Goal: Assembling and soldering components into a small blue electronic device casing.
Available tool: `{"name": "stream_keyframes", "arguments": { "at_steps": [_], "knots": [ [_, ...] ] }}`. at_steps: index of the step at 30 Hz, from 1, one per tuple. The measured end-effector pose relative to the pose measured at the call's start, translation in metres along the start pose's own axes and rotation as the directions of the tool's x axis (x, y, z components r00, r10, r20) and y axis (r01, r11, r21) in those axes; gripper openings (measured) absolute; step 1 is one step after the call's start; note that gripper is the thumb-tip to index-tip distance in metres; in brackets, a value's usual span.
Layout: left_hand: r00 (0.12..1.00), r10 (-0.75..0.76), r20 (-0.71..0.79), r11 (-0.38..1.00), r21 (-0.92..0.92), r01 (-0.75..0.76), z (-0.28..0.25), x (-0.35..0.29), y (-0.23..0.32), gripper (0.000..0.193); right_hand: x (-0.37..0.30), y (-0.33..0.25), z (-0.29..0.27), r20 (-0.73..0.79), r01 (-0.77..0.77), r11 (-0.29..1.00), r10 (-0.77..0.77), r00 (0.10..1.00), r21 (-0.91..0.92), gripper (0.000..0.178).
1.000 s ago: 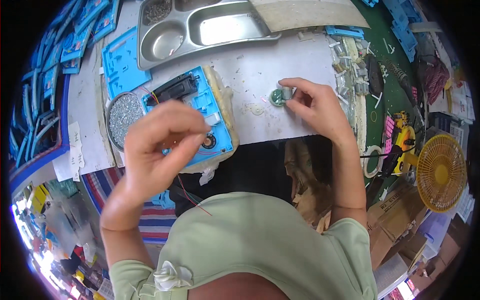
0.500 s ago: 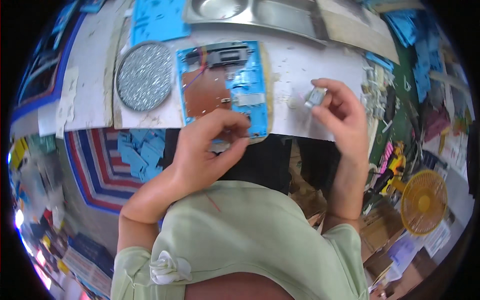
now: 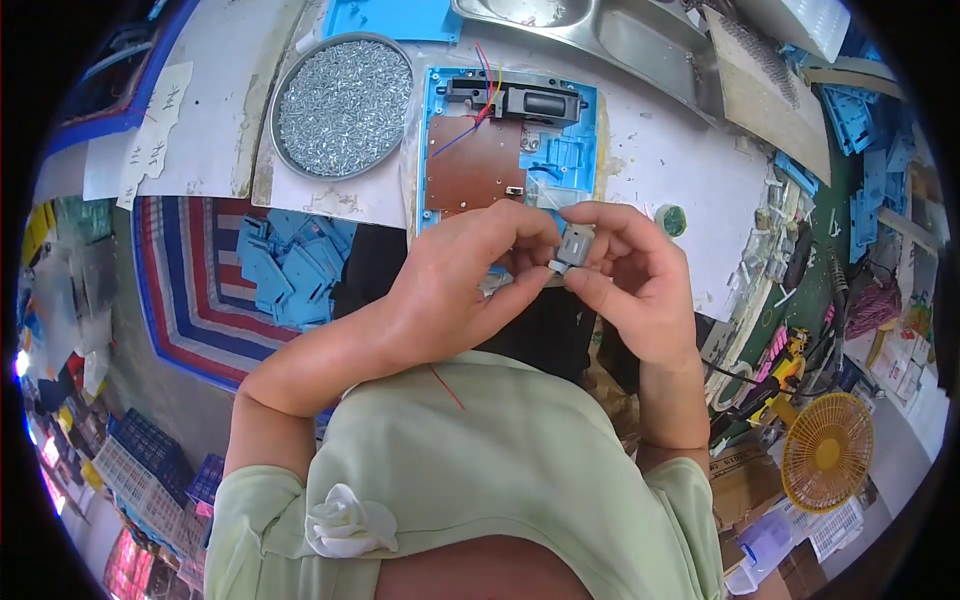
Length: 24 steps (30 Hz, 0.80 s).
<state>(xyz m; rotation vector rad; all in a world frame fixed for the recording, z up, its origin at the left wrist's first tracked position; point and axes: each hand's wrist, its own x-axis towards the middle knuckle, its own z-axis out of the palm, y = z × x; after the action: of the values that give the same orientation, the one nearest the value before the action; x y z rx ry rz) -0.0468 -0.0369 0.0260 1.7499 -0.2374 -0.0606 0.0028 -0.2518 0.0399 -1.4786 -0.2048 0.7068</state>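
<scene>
My right hand (image 3: 645, 290) pinches a small grey rectangular part (image 3: 575, 246) with a white end between thumb and fingers. My left hand (image 3: 455, 275) is right beside it, thumb and fingers curled together at the part's left side; what they grip is hidden. Behind both hands lies a blue plastic housing (image 3: 590, 130) with a brown board (image 3: 470, 165) fitted in it. A black module (image 3: 540, 103) spans the far end of the housing, and thin red, yellow and blue wires (image 3: 486, 108) rise from it. My hands cover the housing's near end.
A round tray (image 3: 275, 125) full of small silvery screws stands left of the housing. At the back is a metal compartment tray (image 3: 655, 60). A green roll (image 3: 671, 219) lies to the right. Blue plastic pieces (image 3: 295, 270) are heaped below the table's left edge. A yellow fan (image 3: 828, 452) stands lower right.
My right hand has brought the grey part leftward to meet my left hand, in front of the housing. The whole view has shifted, and the green roll now shows.
</scene>
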Motion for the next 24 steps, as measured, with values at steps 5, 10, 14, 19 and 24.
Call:
{"name": "stream_keyframes", "arguments": {
  "at_steps": [5, 10, 14, 19, 24],
  "knots": [
    [0.992, 0.106, -0.062, 0.992, 0.071, -0.102, 0.0, -0.002, -0.009, 0.031, 0.002, 0.0, 0.005, 0.077, 0.417, 0.695, -0.465, 0.882, -0.586, 0.051],
    [0.875, 0.474, -0.096, 0.845, 0.33, -0.421, -0.001, 0.004, -0.015, 0.034, 0.001, -0.012, 0.0, 0.037, 0.254, 0.792, -0.282, 0.959, -0.555, 0.045],
    [0.899, 0.421, -0.123, 0.897, 0.203, -0.392, -0.006, 0.005, -0.01, 0.029, 0.007, -0.01, 0.008, 0.075, 0.502, 0.651, -0.567, 0.82, -0.569, 0.039],
    [0.961, 0.258, -0.095, 0.965, 0.072, -0.252, -0.009, 0.002, -0.011, 0.026, 0.012, -0.007, 0.009, 0.167, 0.614, 0.549, -0.653, 0.738, -0.566, 0.041],
    [0.934, 0.329, -0.136, 0.933, 0.201, -0.299, -0.004, 0.001, -0.013, 0.024, 0.01, 0.004, 0.008, 0.213, 0.664, 0.444, -0.712, 0.669, -0.601, 0.046]
  ]
}}
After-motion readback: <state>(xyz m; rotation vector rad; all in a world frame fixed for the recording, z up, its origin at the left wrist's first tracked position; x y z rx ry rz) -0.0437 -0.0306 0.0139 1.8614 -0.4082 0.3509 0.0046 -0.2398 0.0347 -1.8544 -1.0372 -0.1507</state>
